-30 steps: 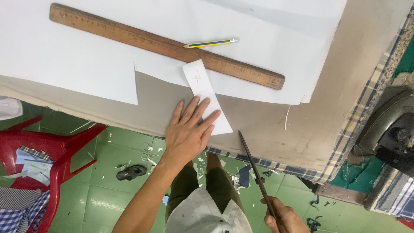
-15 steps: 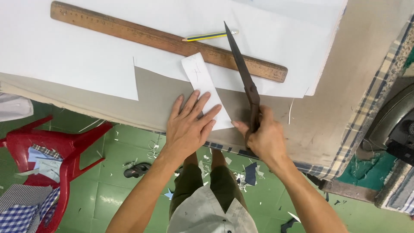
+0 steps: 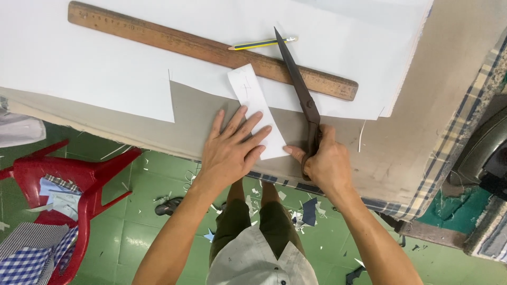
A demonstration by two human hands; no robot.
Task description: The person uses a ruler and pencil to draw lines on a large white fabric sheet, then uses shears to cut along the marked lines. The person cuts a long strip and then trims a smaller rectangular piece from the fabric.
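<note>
Left hand (image 3: pixel 232 150) lies flat, fingers spread, centre of frame, pressing down the near end of a white paper strip (image 3: pixel 257 115) on the beige table cover (image 3: pixel 412 132). The strip runs diagonally up-left from under the fingers, and its far end overlaps the big white sheet (image 3: pixel 105 79).

Right hand (image 3: pixel 326 163), just right of the left, is closed around the handles of long dark scissors (image 3: pixel 298 87). Index finger reaches out and touches the strip's lower right corner. Blades look shut, lying flat, and the tip points to upper centre, crossing the wooden ruler (image 3: pixel 211 50) and ending right by the yellow pencil (image 3: pixel 261 44). The pencil rests just above the ruler, on the white sheet.

My read: setup stage, strip pinned, scissors brought alongside its right edge, no cut started here. The white sheet already has a notch cut out of its lower edge, left of the strip.

Next move probably needs the blades opened and lined up with an edge or mark on the strip while the left hand keeps it from sliding. I can't read any marking clearly.

Lower left: red plastic chair (image 3: pixel 79 179), checked cloth (image 3: pixel 31 258), scraps on the green floor (image 3: pixel 158 221).
</note>
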